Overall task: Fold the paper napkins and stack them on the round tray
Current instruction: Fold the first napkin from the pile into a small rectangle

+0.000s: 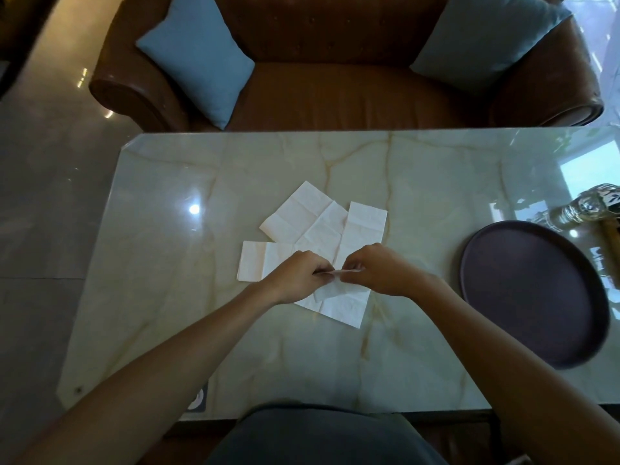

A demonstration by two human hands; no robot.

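Both hands, left (297, 275) and right (375, 271), pinch one napkin edge (345, 270) above loose napkins (302, 216) on a marble table (419, 182); the round tray (530, 297) sits bare.

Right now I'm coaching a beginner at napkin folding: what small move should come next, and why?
Probably press the pinched napkin flat into its fold: both the left hand and right hand grip its raised edge above the loose pile, and the round tray holds nothing yet.

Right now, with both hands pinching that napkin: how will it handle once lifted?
The napkin looks thin, so it probably droops wherever the left hand and right hand don't support it. Likely very light. Its visible creases suggest it folds easily.
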